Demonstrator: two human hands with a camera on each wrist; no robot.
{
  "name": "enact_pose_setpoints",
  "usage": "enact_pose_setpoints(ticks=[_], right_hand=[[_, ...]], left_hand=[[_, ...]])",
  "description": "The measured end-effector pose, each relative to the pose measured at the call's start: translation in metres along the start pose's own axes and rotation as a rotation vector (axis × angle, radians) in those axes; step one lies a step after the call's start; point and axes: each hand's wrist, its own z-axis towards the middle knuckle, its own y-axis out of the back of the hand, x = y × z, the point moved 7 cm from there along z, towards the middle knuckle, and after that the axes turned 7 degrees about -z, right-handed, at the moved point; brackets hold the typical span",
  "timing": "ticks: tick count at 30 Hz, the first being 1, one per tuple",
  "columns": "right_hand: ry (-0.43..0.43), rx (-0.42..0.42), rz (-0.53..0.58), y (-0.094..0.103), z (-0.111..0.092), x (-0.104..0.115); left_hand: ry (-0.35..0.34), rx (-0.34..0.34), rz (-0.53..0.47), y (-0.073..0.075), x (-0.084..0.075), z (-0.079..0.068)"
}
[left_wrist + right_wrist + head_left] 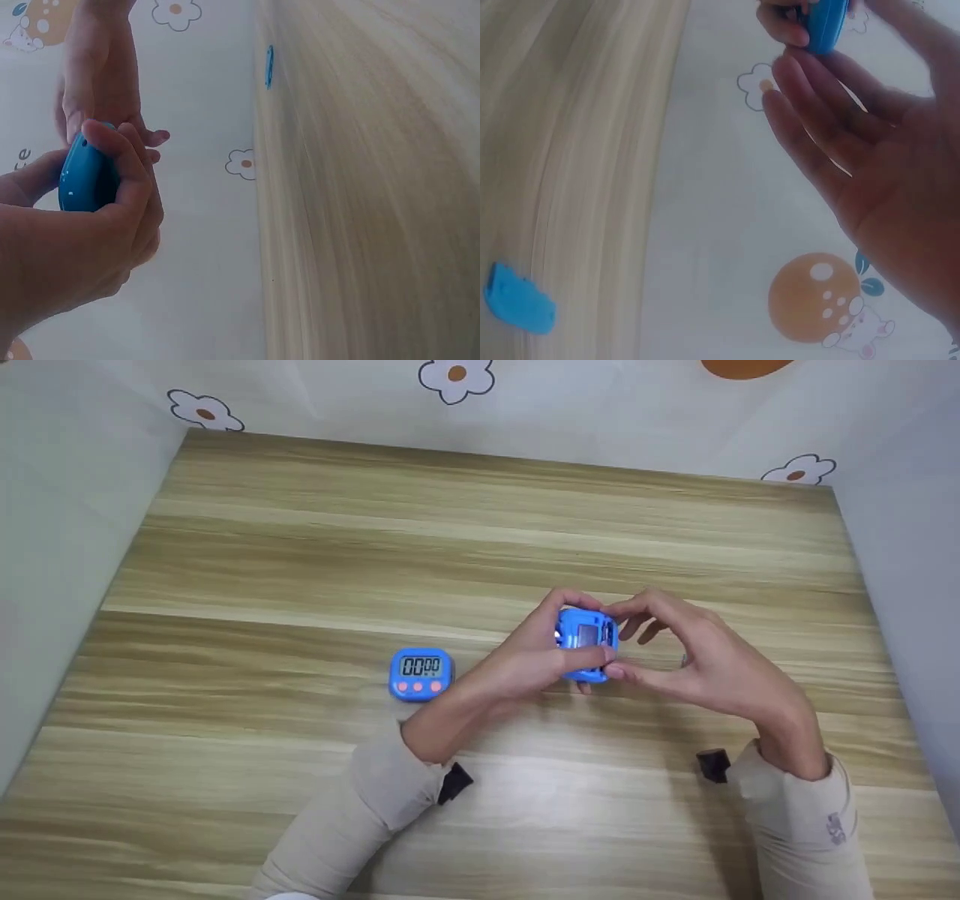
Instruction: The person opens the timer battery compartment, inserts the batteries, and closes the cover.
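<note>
My left hand (525, 664) grips a blue digital timer (587, 636) above the table, thumb across its back. That back faces up and looks uncovered, showing a recess and a slot at the right end. My right hand (709, 660) pinches the timer's right end between thumb and forefinger, its other fingers reaching out loosely. In the left wrist view the timer (77, 180) stands edge-on within the left fingers. The right wrist view shows the timer (825, 26) at the top, by the right fingertips. A flat blue plastic piece (521, 300) with a notched edge lies on the table.
A second blue timer (420, 675), reading 00:00 above pink buttons, lies face up beside my left forearm. The wood-grain table (300, 555) meets a pale wall covering with flower prints (600, 420). Black pieces (454, 784) stick out at both cuffs.
</note>
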Motion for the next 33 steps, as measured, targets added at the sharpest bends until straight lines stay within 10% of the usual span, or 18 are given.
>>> enact_pose_setpoints(ticks=[10, 23, 33], right_hand=[[0.011, -0.027, -0.075, 0.003, -0.002, 0.001], [0.004, -0.041, -0.12, 0.005, -0.005, 0.0], [-0.42, 0.297, -0.237, 0.02, -0.044, -0.051]], left_hand=[[-0.042, 0.136, 0.17, -0.002, -0.012, -0.003], [-0.197, 0.148, 0.507, -0.004, -0.02, -0.003], [-0.197, 0.112, 0.586, -0.002, -0.02, -0.002]])
